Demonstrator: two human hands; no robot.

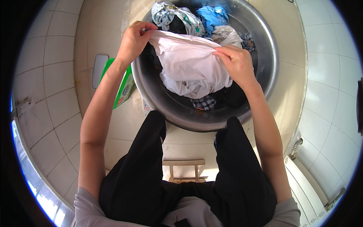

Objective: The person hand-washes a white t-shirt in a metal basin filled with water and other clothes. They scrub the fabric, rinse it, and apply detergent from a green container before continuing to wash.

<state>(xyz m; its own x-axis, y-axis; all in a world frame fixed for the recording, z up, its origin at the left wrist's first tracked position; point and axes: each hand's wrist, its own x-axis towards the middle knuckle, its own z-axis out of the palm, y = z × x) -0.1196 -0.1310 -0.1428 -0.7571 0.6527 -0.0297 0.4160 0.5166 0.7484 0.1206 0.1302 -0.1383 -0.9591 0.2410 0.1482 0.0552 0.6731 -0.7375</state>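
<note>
A white cloth garment (187,62) is stretched between my two hands over a large metal basin (268,65). My left hand (134,41) pinches its upper left corner between thumb and fingers. Further right along the same edge, my right hand (236,62) grips the fabric. The lower part of the garment hangs in bunched folds inside the basin. Behind it lie a patterned white cloth (181,18), a blue cloth (212,18) and a greyish-white cloth (227,35). A checkered cloth (204,102) shows below the garment, beside dark fabric that is hard to make out.
Left of the basin stand a green box-shaped package (124,88) bearing writing and a flat grey-white object (99,71). A wooden stool (183,163) shows between my legs. Tiled walls rise on both sides, with a white radiator (303,187) and a pipe (295,147) at the lower right.
</note>
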